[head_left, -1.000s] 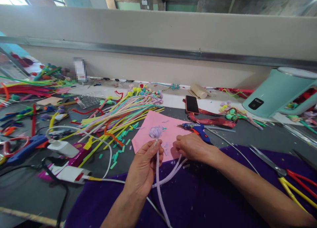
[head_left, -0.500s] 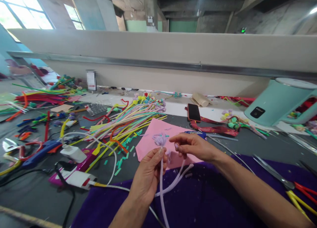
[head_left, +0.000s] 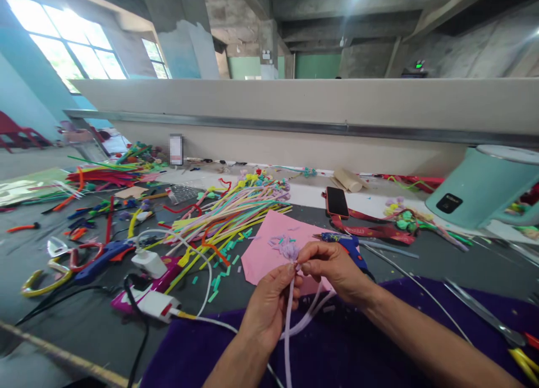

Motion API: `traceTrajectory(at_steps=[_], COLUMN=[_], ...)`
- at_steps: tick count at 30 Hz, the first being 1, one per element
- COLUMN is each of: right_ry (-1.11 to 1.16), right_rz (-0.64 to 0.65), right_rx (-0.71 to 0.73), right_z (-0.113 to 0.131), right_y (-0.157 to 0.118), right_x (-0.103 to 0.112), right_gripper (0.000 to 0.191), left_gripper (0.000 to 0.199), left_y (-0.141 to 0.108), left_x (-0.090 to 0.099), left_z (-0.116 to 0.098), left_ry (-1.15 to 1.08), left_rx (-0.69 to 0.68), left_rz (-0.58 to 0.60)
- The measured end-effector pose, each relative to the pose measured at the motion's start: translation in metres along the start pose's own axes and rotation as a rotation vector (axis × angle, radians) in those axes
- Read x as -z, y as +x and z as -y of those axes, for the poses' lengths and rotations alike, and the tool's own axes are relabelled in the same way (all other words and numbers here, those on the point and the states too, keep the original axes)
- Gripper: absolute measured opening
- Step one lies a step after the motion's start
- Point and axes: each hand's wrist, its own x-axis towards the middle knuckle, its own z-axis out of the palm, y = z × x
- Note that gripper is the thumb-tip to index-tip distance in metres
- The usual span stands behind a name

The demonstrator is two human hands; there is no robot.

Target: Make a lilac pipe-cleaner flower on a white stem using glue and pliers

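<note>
My left hand is closed, pinching a lilac pipe-cleaner flower just under its fluffy head. Its long lilac stem hangs down below the fingers. My right hand is closed too, its thumb and fingertips pressing a small lilac piece against the flower's base, where the two hands meet. Fingers partly hide that piece. Beneath the flower lies a pink sheet scattered with lilac and teal snippets. More lilac stems trail out under my right hand, over a purple cloth.
A blue glue gun lies behind my right hand. Bundled pipe cleaners, a magenta power strip and pliers are to the left. Right are scissors, a phone and a mint kettle. Cables cross the table.
My right hand has moved in to the left, from beside the flower to its base, and now meets my left hand there. The camera view has shifted left and up.
</note>
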Motion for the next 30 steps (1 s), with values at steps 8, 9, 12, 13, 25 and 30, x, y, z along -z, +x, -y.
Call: traceTrajectory(at_steps=[8, 9, 12, 13, 25, 30], right_ry=[-0.139, -0.167, -0.218, -0.212, -0.222, -0.369], right_rz=[-0.028, -0.024, -0.009, -0.001, 0.027, 0.082], right_rx=[0.154, 0.173, 0.208, 0.195, -0.103, -0.006], right_z=[-0.003, -0.004, -0.006, -0.006, 0.003, 0.005], right_y=[0.0, 0.0, 0.0, 0.0, -0.001, -0.001], right_x=[0.0, 0.0, -0.001, -0.001, 0.002, 0.003], right_gripper=[0.005, 0.004, 0.004, 0.004, 0.015, 0.009], left_gripper=[0.02, 0.019, 0.018, 0.017, 0.021, 0.022], left_y=[0.0, 0.0, 0.0, 0.0, -0.002, 0.0], left_x=[0.0, 0.0, 0.001, 0.001, 0.001, 0.004], left_z=[-0.002, -0.002, -0.001, 0.0, -0.004, -0.004], left_ry=[-0.004, 0.001, 0.017, 0.022, 0.124, 0.12], left_rx=[0.016, 0.013, 0.001, -0.005, -0.077, -0.046], left_rz=[-0.01, -0.01, 0.006, 0.012, 0.037, 0.025])
